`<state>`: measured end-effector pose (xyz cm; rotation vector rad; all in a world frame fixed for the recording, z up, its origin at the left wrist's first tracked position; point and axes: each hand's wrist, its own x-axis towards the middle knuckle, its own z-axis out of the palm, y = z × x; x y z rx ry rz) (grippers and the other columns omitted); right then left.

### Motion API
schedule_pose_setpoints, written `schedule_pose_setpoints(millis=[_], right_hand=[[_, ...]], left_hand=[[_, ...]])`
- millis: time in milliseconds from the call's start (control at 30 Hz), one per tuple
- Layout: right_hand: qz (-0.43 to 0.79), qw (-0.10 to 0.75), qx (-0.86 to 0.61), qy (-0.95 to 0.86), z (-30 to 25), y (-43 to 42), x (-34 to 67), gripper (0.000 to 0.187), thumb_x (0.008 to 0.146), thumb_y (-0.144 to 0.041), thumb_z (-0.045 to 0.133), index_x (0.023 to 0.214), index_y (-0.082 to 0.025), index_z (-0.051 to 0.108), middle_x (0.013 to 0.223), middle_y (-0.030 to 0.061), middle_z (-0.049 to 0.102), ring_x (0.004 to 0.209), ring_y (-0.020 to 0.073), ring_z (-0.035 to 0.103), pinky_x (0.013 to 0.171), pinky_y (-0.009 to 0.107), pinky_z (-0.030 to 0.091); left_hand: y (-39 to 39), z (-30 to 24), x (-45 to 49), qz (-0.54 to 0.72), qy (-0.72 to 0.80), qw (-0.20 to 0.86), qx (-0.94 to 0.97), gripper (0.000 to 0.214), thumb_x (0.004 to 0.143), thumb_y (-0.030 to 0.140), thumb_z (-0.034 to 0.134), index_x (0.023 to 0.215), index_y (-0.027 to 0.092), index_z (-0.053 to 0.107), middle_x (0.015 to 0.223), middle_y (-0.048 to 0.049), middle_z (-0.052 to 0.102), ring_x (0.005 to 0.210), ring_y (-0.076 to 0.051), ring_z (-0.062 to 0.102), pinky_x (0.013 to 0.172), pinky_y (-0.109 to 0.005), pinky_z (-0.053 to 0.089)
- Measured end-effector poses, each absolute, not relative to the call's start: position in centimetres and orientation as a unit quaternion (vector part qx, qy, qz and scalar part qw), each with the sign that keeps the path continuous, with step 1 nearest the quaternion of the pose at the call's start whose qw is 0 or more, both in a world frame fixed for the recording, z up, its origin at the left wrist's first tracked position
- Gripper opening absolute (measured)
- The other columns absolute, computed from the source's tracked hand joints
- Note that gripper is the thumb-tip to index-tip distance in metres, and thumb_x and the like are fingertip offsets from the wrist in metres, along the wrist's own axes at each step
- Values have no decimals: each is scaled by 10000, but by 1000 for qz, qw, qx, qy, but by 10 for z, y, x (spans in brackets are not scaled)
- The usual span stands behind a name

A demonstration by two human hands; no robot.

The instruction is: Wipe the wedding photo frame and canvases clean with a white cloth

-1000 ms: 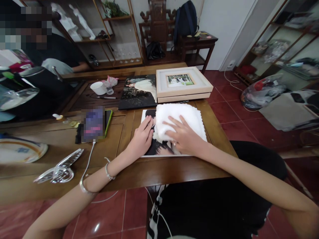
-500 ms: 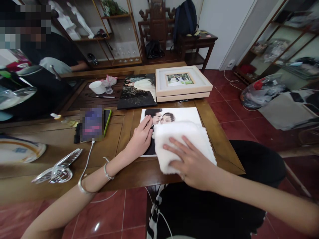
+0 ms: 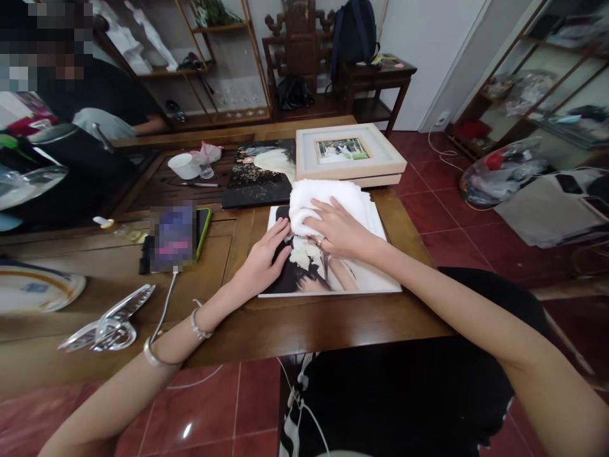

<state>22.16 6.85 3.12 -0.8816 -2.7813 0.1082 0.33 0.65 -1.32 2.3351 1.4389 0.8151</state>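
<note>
A photo panel [image 3: 333, 273] with a couple's portrait lies flat on the wooden table in front of me. My left hand [image 3: 264, 257] rests on its left side, fingers stretched out and thumb apart. Over the upper part of the panel, my right hand [image 3: 340, 228] presses down on a folded white towel [image 3: 328, 193], with fingers curled onto it and a ring on one finger. The towel hides the faces and much of the upper portrait. Its far edge reaches up to the framed photo behind.
Behind the panel are a dark photo board [image 3: 259, 174] and a cream box frame [image 3: 352, 168]. To the left are a phone [image 3: 174, 238] on a cable, a shiny metal ornament [image 3: 111, 324], a white cup [image 3: 184, 166] and a plate [image 3: 42, 285]. A person [image 3: 95, 95] sits across the table.
My right hand has slid the towel up and away from me, from the panel's lower part to its top, uncovering the lower portrait. My left hand stays nearly still.
</note>
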Motion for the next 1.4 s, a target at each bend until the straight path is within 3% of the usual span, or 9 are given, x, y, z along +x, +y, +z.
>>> schedule_pose_setpoints(millis=[233,400,567,767,967,1200,1400], right_hand=[[44,95,-278,-955,27,30,229,402,826,-73,557,1213,-157,626,1478,164,483,1434,389,311,1127,681,222],[63,102,-222,-968,26,-32,245,303,819,-127,603,1105,-182,688,1486,175,465,1424,436,310,1114,721,224],[63,104,-181,-976,31,-68,258,206,851,-132,584,1011,-169,709,1485,197,459,1413,441,330,1106,715,258],[103,87,-234,-963,36,-42,260,325,787,-130,641,1100,-197,696,1495,134,474,1426,395,337,1136,661,267],[48,84,-320,-942,36,21,245,421,821,-81,567,1230,-166,620,1487,149,479,1430,354,339,1142,612,278],[45,118,-343,-931,34,64,225,342,919,-190,512,1247,-150,602,1339,179,599,1392,353,384,1115,581,294],[57,118,-314,-940,32,44,233,343,855,-103,531,1180,-141,633,1337,183,601,1397,343,382,1125,591,279]], left_hand=[[7,-12,3,269,498,142,812,483,976,296,414,1420,118,483,1515,-166,442,1430,-291,376,1172,-502,323],[6,-13,0,250,479,151,828,525,934,177,376,1445,78,445,1558,-177,367,1467,-289,297,1200,-491,275],[5,-20,-1,257,477,143,828,525,968,175,343,1483,76,383,1576,-198,320,1476,-298,266,1195,-525,260],[5,-17,2,264,450,138,842,482,1010,213,352,1475,95,401,1568,-182,346,1478,-272,258,1200,-490,269],[7,-17,5,274,448,131,841,478,1025,276,372,1470,107,416,1543,-174,396,1465,-273,295,1191,-479,295],[5,-18,5,265,481,129,826,488,1014,287,391,1469,112,418,1558,-180,367,1461,-292,303,1189,-497,288],[5,-18,4,270,481,132,824,479,1023,259,324,1438,53,445,1535,-209,393,1459,-275,312,1197,-471,283]])
